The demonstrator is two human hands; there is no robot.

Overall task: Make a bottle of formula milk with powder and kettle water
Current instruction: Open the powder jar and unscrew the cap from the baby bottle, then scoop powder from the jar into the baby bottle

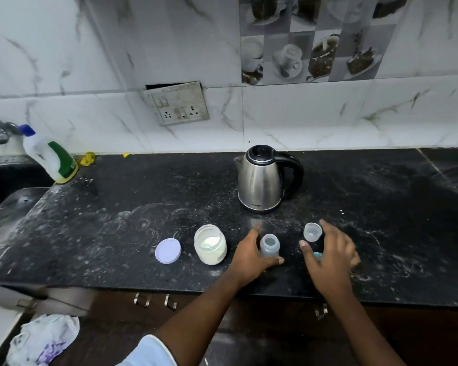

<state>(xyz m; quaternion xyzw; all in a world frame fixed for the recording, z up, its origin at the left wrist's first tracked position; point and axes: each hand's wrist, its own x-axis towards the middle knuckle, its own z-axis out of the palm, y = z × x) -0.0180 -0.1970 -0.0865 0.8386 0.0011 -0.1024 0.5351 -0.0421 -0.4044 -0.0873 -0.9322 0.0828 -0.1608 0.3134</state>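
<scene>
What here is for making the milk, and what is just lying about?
For the job: kettle, bottle, clear cap, powder jar, lid.
Lying about: white jug, tap, socket, cloth.

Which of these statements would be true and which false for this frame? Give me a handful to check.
1. The left hand grips the baby bottle. True.
2. The powder jar is closed. False: its lilac lid lies on the counter, left of the jar.
3. The electric kettle stands upright behind the bottle. True.
4. The baby bottle is capped. False: its mouth is open, and the clear cap sits on the counter by the right hand.
</scene>
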